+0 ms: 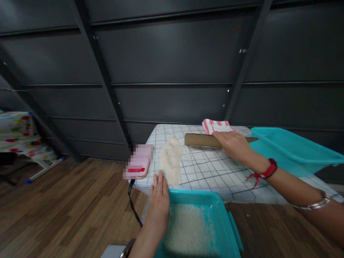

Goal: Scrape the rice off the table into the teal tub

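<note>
A heap of white rice point(171, 159) lies on a table under a white checked cloth point(209, 172). My left hand point(159, 199) rests flat with fingers stretched out at the table's near edge, just beside the heap and over the rim of a teal tray point(223, 218) that holds more rice. My right hand point(233, 145) presses down on a strip of brown cardboard point(200, 139) lying flat at the far side of the cloth, fingers closed over it.
A second teal tray point(290, 150) sits at the table's right. A red-and-white striped cloth point(215, 126) lies behind the cardboard. A pink blurred object point(137, 163) with a black strap sits at the table's left corner. Dark metal wall behind, wooden floor around.
</note>
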Demonstrator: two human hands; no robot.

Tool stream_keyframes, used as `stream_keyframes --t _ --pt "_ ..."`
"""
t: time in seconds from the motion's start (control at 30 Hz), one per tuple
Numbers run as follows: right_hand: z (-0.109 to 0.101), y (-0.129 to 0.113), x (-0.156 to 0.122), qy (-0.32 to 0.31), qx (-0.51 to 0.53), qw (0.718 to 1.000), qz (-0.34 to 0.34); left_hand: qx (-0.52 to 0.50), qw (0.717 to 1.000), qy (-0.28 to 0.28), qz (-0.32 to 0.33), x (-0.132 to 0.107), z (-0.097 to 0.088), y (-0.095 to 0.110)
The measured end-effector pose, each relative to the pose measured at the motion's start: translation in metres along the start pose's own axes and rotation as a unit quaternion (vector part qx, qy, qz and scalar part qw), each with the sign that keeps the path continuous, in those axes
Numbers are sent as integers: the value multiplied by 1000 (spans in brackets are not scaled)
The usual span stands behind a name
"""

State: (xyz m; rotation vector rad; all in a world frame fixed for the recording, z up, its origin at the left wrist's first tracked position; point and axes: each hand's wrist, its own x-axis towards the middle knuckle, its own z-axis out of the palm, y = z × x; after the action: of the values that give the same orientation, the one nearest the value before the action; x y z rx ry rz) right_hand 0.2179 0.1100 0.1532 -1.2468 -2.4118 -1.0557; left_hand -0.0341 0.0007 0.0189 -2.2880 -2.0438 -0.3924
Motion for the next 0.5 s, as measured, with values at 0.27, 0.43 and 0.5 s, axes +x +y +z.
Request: stream_keyframes --t 0.27,0.43,0.5 --pt "-3 -5 -10 52 74 994 -66 11 1000 -20 -11 3 -9 5" --pt "-19 2 -17 99 87 986 -98 -9 999 26 19 0 2 -2" --pt "-19 1 -11 93 71 990 -71 -15 999 33 29 -1 6 -5"
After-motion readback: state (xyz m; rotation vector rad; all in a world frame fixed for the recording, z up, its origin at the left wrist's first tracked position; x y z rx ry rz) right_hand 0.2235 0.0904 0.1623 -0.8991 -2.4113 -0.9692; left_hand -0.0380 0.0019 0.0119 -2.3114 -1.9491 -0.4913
